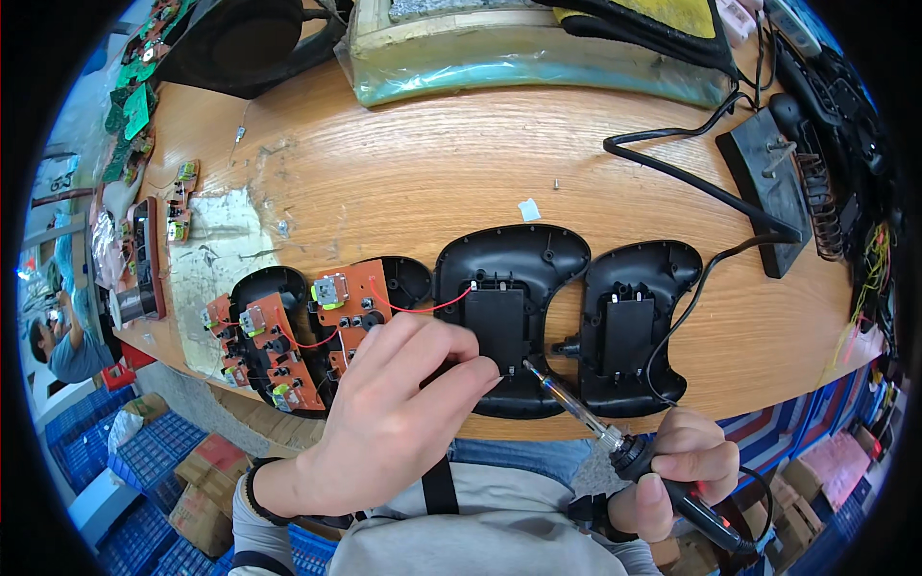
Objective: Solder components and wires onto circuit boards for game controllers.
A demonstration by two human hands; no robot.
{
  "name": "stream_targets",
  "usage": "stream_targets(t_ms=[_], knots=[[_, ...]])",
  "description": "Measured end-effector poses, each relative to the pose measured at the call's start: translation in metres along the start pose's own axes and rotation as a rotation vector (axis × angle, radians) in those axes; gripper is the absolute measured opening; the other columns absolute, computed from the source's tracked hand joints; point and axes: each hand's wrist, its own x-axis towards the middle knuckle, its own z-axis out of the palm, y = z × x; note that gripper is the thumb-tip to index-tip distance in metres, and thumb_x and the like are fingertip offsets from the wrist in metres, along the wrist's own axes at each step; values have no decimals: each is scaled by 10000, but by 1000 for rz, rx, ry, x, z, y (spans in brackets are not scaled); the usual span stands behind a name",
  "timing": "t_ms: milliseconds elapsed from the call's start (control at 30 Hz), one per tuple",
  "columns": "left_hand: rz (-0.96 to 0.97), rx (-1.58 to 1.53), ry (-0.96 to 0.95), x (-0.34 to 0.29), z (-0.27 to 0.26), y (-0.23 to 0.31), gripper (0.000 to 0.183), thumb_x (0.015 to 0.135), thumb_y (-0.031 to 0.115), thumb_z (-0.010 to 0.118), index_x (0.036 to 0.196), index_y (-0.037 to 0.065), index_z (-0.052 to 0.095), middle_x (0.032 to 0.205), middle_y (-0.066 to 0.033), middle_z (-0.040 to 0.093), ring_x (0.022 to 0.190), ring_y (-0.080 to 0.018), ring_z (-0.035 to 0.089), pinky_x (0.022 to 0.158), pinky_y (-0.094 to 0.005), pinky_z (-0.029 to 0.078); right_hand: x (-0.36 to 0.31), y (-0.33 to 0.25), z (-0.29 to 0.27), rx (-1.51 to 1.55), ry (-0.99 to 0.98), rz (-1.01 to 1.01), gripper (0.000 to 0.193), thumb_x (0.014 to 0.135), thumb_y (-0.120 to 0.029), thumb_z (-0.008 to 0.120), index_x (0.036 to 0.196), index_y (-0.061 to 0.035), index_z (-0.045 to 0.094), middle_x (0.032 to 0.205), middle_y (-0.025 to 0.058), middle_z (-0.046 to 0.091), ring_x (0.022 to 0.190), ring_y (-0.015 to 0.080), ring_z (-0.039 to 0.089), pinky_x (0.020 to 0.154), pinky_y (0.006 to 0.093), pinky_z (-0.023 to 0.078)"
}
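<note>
Though open, shell (544, 288) around black box (495, 331)

The left hand (403, 398) hides the lower part of the board (373, 283) beside it, and what its fingertips pinch, if anything, cannot be seen. The tip of the iron (576, 407) is too small to tell whether it touches the case (495, 326). The right hand (687, 470) covers a part of the iron's handle. The shell (411, 278) behind the board is mostly hidden. The tray (538, 75) and the cloth (677, 14) are cut by the upper edge. The person (77, 355) at the left is small and unclear
</note>
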Motion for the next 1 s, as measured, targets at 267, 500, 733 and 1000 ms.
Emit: stream_targets(t_ms=[267,500,733,1000], knots=[[17,72,-9,4,-1,5,167,593,13,702,733,16,611,930,-74,562,911,-275,523,752,-356,398,-4,0,-6,-11,-50,28,236,650,-167,638,716,-46,447,522,32,405,405,95,304,403,254,219],[-2,75,-49,5,-2,5,166,589,9,699,729,22,610,931,-63,560,922,-274,514,754,-363,396,8,0,-16,-1,-269,20,252,599,-29,687,780,-31,512,478,52,482,338,150,415,354,262,273],[33,83,-69,5,-3,2,156,605,11,670,744,12,600,959,-68,530,941,-245,505,729,-343,394,10,4,-15,18,-318,-31,259,585,-15,686,783,-17,519,480,48,473,343,150,418,350,252,268],[-1,67,-35,6,-1,4,178,574,1,705,724,20,611,918,-61,559,910,-273,516,738,-358,405,8,6,-10,27,-281,-65,242,563,-13,678,746,-14,520,474,39,455,324,138,387,338,248,247]])
